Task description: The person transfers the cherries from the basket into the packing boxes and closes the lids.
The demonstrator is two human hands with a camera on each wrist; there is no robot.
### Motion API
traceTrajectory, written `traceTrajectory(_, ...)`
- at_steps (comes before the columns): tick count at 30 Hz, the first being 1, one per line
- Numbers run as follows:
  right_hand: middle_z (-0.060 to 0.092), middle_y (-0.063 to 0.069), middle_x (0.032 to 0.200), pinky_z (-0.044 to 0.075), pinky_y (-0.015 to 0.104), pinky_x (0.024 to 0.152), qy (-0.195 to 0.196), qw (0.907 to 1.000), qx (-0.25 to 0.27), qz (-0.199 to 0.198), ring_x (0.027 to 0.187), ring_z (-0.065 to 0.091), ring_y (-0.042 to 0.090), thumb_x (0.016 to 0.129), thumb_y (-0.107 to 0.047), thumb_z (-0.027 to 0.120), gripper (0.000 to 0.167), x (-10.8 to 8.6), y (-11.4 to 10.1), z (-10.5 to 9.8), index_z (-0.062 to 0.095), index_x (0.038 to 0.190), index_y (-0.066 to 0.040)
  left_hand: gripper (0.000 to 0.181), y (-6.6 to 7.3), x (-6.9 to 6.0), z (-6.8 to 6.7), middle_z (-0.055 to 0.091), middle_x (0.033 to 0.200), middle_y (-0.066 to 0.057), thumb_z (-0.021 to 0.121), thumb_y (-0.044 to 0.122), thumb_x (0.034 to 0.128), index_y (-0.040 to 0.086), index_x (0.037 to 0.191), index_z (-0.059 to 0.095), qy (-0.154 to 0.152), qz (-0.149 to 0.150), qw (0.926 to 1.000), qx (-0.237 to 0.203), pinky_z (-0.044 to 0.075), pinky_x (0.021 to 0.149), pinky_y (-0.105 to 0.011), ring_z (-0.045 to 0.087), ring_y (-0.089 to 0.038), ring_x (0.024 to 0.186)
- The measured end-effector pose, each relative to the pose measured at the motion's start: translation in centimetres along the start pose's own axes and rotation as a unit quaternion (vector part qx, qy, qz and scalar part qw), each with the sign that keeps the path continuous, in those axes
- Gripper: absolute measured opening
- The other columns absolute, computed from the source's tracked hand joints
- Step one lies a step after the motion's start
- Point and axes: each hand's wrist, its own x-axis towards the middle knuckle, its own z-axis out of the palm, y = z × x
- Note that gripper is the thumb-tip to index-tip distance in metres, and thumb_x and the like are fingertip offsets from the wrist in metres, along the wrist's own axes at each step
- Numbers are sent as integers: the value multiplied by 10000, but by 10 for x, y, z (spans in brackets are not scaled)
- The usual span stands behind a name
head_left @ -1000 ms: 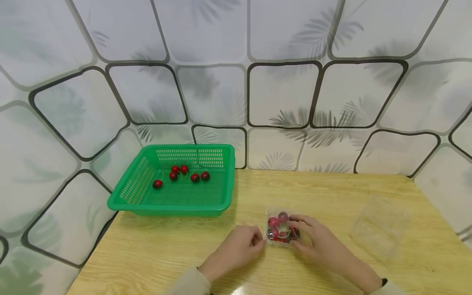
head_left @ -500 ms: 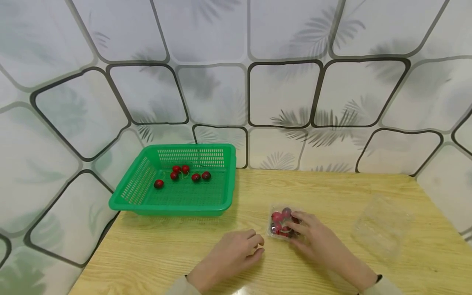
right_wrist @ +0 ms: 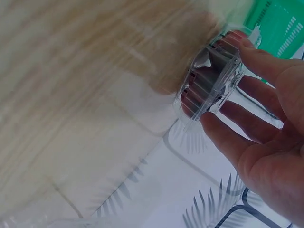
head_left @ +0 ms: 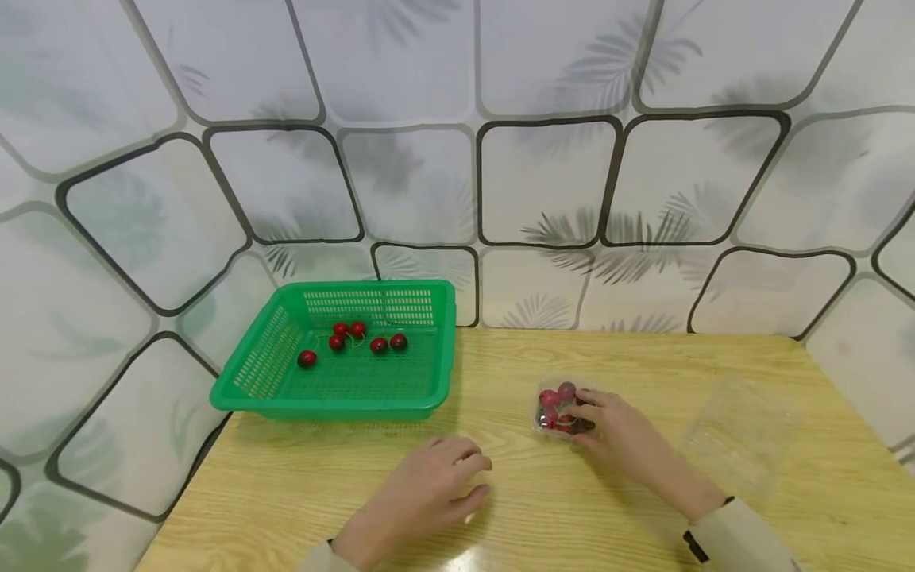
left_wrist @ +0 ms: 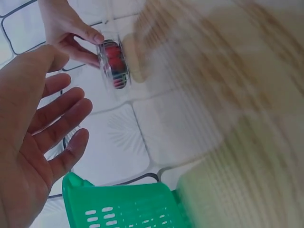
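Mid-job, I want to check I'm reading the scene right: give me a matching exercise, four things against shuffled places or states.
Things
1. left hand
2. small clear box
3. green basket
4. clear plastic piece

Places or states
A. on the right side of the table, apart from both hands
B. on the left, with six red cherries inside
C. holding nothing, fingers loosely bent
D. at the fingertips of the right hand

Right pairs: 1-C, 2-D, 3-B, 4-A
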Motion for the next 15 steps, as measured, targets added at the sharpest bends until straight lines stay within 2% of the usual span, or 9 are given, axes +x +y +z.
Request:
traceTrajectory(8,711,259,1196,561,560,936,-289,9989,117,363,1139,666,455,824,-138,847,307,17,23,-7,763,1087,-5,198,-8,-8,-12,668,966,99,810,263,868,210,1023,699,270,131,9995,130,543,770,-260,646,-55,906)
traceTrajectory(12,730,225,1149,573,542,907,-389,9973,179,591,1052,698,421,834,-121,836,288,23,36,-10,753,1078,6,209,-11,-13,-14,665,942,97,829,244,843,200,999,696,372,232,9988,208,539,769,-255,643,-56,882)
traceTrajectory(15,743,166,1046,594,487,808,-473,9955,260,777,911,716,331,832,-97,833,249,26,42,-12,746,1044,2,216,-13,-17,-16,667,937,96,835,236,837,198,997,694,382,208,9989,196,543,769,-263,645,-60,874)
